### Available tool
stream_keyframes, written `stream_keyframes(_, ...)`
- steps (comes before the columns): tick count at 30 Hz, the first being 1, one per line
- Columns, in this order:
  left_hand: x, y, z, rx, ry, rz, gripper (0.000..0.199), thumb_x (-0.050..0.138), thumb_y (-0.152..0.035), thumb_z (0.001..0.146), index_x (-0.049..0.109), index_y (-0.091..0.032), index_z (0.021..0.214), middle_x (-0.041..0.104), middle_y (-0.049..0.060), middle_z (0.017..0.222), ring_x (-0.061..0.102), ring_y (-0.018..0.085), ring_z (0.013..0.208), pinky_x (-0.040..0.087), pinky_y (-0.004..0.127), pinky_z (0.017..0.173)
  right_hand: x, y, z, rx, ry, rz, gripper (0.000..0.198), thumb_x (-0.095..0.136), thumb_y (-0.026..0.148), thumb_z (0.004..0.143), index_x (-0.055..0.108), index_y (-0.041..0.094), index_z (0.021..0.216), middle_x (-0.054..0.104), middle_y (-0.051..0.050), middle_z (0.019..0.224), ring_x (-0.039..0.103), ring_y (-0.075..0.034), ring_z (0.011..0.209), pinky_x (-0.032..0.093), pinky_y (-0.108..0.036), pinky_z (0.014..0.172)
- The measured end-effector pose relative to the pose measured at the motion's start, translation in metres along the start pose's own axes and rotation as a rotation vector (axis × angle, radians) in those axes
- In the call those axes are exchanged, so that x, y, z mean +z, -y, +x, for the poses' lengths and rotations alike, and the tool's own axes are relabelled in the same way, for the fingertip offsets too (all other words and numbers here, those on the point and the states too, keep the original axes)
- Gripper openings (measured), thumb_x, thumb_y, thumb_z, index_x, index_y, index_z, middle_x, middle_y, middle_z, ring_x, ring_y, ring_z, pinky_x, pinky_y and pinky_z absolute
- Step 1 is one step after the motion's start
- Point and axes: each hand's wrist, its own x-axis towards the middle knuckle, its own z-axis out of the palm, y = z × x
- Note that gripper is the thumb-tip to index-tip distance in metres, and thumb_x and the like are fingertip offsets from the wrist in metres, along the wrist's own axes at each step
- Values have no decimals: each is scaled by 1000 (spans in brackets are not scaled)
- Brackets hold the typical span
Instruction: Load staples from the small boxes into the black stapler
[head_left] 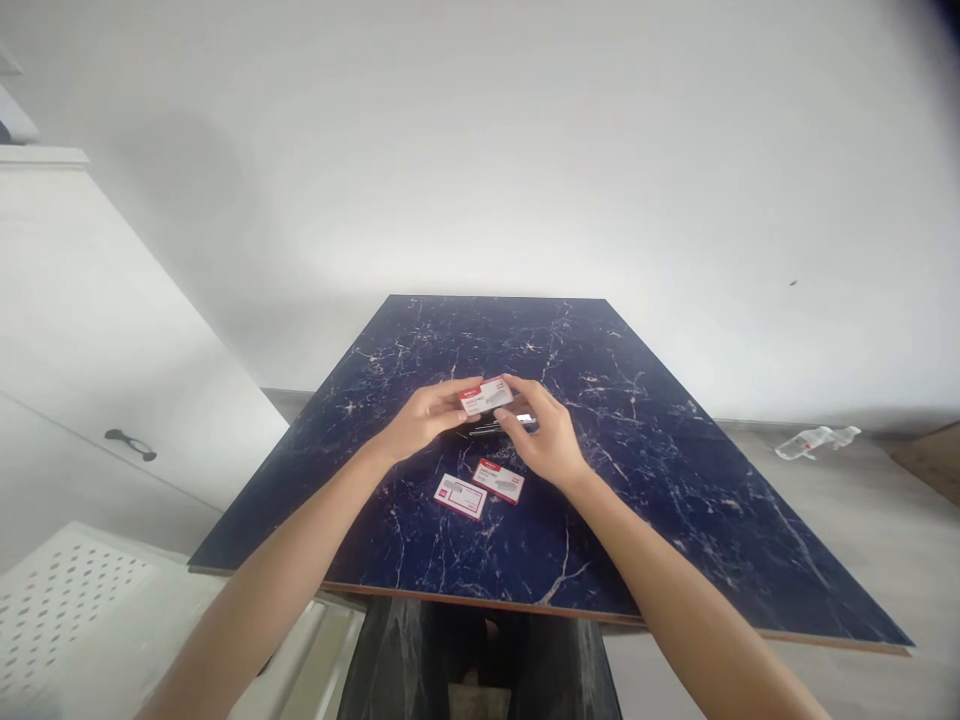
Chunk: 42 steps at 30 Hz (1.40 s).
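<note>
Above the middle of the table, a small red-and-white staple box (486, 396) is held between my two hands, its printed face with a grey staple strip tilted up at me. My left hand (426, 418) pinches its left end between thumb and fingers. At the right end, the fingers of my right hand (546, 430) close on its upper edge, with the thumb below. Under the hands lies a dark, shiny object (487, 428), mostly covered; its kind is unclear. Nearer to me, a second staple box (498, 481) and a third staple box (460, 496) lie flat, side by side.
The blue marble-patterned table (645, 520) has its near edge just before my lap. A white cabinet (112, 330) stands on the left, above a white perforated panel (67, 600). On the floor at right lies a clear plastic bottle (816, 441), near a wall.
</note>
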Motion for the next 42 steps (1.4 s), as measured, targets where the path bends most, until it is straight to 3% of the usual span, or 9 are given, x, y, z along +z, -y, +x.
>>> stream_keyframes(4,8,3,-2,-96,76,-126,53,75,-32,86,62,-30,137,62,9,140,62,31,124,54,45,102,7,-1,-3,120,30,167,39,64,38,93,54,26,128,68,-9,118,70,-21,90,60,-39,82)
stream_keyframes(10,5,10,0,-111,-63,3,46,77,-37,83,70,-20,125,76,11,113,75,24,89,62,38,80,7,-7,-4,216,-27,274,35,71,43,86,53,25,111,68,-5,99,69,-21,88,59,-36,79)
stream_keyframes(14,5,15,1,-69,-147,56,39,76,-37,83,74,-18,116,78,10,102,73,19,75,62,33,69,5,-15,-3,280,-74,302,25,61,39,92,49,26,110,67,-3,93,69,-20,82,60,-35,72)
stream_keyframes(16,5,18,1,-64,-175,55,36,74,-36,83,74,-18,115,77,9,100,71,18,71,61,32,67,2,-17,-2,252,-79,236,23,52,32,96,49,26,118,67,-6,105,69,-21,88,60,-36,72)
stream_keyframes(19,5,21,2,-77,-214,25,36,74,-36,83,75,-19,114,77,8,98,69,16,69,60,30,65,-3,-15,0,68,-40,-20,22,43,22,96,59,24,112,60,-11,128,64,-25,109,57,-41,85)
stream_keyframes(22,4,21,2,-62,-278,-80,36,74,-37,82,75,-19,113,76,8,96,68,15,67,58,28,61,-7,-10,1,-73,22,-154,22,44,18,95,65,23,103,61,-10,125,61,-25,114,52,-43,97)
stream_keyframes(29,9,6,-1,53,-351,-131,27,73,-39,84,77,-20,103,75,7,95,64,15,65,52,26,54,1,-2,0,0,119,-28,17,58,27,93,67,24,107,66,-9,117,66,-20,91,59,-36,78)
stream_keyframes(35,14,-2,-4,29,-330,-110,24,68,-40,87,77,-20,98,74,8,98,63,15,65,49,25,51,7,6,-6,76,204,37,21,61,23,90,67,24,109,68,-7,111,65,-18,83,58,-32,69)
stream_keyframes(42,8,4,0,26,-402,-76,20,68,-35,85,76,-19,92,74,7,95,65,16,68,49,24,52,6,9,-5,82,294,31,12,66,28,88,72,23,97,67,-8,116,67,-19,88,59,-33,72)
